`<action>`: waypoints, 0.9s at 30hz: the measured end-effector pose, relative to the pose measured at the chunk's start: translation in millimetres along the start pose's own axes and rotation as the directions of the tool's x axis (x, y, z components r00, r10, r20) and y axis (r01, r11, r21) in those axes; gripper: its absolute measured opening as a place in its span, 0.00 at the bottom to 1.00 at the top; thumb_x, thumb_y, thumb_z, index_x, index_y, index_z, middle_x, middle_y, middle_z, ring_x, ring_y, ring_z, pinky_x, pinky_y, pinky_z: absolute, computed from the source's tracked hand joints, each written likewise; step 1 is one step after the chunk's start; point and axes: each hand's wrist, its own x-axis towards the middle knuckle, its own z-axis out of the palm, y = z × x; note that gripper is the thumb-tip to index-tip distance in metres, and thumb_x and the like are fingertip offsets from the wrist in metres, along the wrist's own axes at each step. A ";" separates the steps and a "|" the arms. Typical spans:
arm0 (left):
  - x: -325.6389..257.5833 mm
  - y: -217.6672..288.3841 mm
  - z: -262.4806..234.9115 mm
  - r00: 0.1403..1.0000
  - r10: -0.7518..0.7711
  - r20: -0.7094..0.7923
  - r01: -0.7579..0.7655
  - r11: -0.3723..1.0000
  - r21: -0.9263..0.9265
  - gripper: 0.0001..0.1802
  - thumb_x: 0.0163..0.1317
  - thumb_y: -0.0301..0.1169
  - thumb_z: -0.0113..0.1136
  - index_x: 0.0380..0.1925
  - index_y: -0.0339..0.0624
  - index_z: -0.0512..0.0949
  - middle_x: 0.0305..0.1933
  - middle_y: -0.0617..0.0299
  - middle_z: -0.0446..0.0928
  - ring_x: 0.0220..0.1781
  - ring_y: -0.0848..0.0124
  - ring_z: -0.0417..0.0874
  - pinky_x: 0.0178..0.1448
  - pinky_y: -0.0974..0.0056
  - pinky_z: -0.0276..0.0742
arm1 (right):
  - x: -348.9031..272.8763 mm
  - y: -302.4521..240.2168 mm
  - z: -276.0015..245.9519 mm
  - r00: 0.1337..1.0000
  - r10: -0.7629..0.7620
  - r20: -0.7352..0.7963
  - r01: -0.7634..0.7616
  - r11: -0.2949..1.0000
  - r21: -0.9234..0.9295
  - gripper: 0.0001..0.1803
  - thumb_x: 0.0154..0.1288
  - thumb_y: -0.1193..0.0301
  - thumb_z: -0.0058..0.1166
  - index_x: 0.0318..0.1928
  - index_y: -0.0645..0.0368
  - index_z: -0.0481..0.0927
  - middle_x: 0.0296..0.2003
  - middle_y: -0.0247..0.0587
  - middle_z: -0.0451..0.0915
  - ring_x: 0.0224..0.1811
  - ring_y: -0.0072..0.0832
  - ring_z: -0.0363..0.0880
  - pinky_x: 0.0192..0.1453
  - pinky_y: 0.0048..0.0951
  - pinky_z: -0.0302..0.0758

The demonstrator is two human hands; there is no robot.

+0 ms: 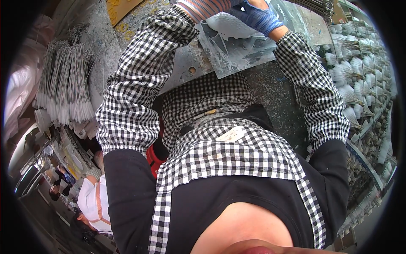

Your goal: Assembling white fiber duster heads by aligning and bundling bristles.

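Observation:
Both my hands meet at the top edge of the head view, above a smeared clear sheet (241, 57) on the worktop. My left hand (209, 7), in a striped knit glove, is partly cut off by the frame, and its fingertips do not show. My right hand (260, 17) wears a blue knit glove. Its fingers bend in against the left hand and look closed; whatever lies between them cannot be made out. Just beneath the hands, a white pasty mass (232, 27) spreads over the sheet.
A thick bundle of wire-stemmed brushes (67, 80) with white bristle tips lies at the left. Racks of white bristle brushes (355, 70) fill the right side. A metal coil (315, 6) sits at the top right. Another person (93, 199) in white is at the lower left.

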 end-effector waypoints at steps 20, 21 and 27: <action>-7.1 -1.6 -5.9 1.000 0.009 0.013 -0.009 1.000 0.024 0.29 0.45 0.31 0.74 0.51 0.49 0.81 0.39 0.55 0.83 0.45 0.52 0.84 0.50 0.49 0.80 | -0.5 -27.2 -17.4 0.999 0.022 0.046 -0.013 0.980 -0.199 0.17 0.64 0.54 0.66 0.44 0.54 0.86 0.38 0.46 0.85 0.38 0.46 0.84 0.44 0.45 0.81; -8.1 -2.3 -4.8 1.000 0.008 0.008 -0.008 1.000 0.008 0.29 0.45 0.31 0.74 0.51 0.49 0.81 0.39 0.55 0.83 0.45 0.52 0.84 0.50 0.49 0.80 | -0.8 -25.6 -15.8 0.999 0.028 0.035 -0.021 0.981 -0.191 0.18 0.64 0.54 0.66 0.45 0.53 0.86 0.38 0.45 0.85 0.38 0.47 0.84 0.44 0.44 0.81; -7.0 1.0 -7.7 0.998 -0.047 0.045 0.049 0.998 -0.041 0.28 0.48 0.33 0.74 0.53 0.50 0.80 0.40 0.54 0.84 0.44 0.51 0.84 0.51 0.49 0.80 | -0.2 -12.6 0.0 0.999 -0.020 0.042 0.021 0.999 -0.031 0.16 0.66 0.58 0.64 0.30 0.57 0.81 0.26 0.50 0.81 0.29 0.48 0.81 0.35 0.45 0.77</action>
